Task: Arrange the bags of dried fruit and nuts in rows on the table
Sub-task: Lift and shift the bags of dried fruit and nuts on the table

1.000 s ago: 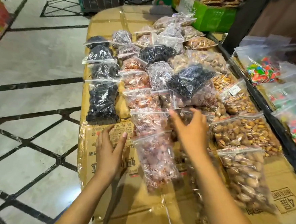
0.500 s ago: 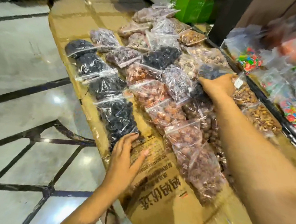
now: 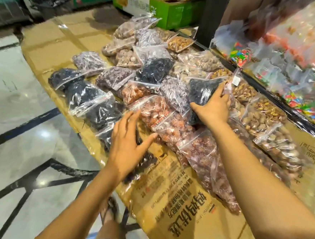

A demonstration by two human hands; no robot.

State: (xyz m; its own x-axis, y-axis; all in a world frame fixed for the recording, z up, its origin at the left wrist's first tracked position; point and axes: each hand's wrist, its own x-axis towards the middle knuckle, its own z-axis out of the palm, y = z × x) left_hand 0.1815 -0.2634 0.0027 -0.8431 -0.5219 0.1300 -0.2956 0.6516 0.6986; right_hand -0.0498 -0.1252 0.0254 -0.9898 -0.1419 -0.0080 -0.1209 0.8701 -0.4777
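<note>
Cardboard surface: flattened brown cartons [image 3: 193,211] printed with black characters cover the table and carry all the bags.
Right hand: the right hand [image 3: 212,109] lies palm down on a dark-fruit bag [image 3: 201,89], which sits atop the pile toward 1 o'clock from the frame centre; fingers [image 3: 222,92] spread wide across the plastic, thumb at the bag's near edge. Whether it grips or only presses cannot be told.
Left hand: the left hand [image 3: 128,145] hovers open at the near end of the dark row, fingers [image 3: 132,117] spread wide, holding nothing; its tips are just beside the reddish-fruit bags [image 3: 158,117].
Dark row: clear zip bags of black dried fruit [image 3: 91,99] overlap in a line running toward 10 o'clock along the table's left edge.
Red row: bags of reddish fruit overlap in the next line, its nearest bag [image 3: 211,164] toward 5 o'clock.
Nut row: bags of shelled and unshelled nuts [image 3: 263,115] lie at 3 o'clock, beside a black rail [image 3: 284,107].
Back pile: unsorted purple and tan bags [image 3: 139,43] are heaped at 12 o'clock.
Surroundings: a green box [image 3: 175,12] stands behind the pile; bags of coloured sweets [image 3: 241,54] hang blurred at 2 o'clock; a sandalled foot [image 3: 110,211] stands on the marble floor [image 3: 23,100] at 6 o'clock.
</note>
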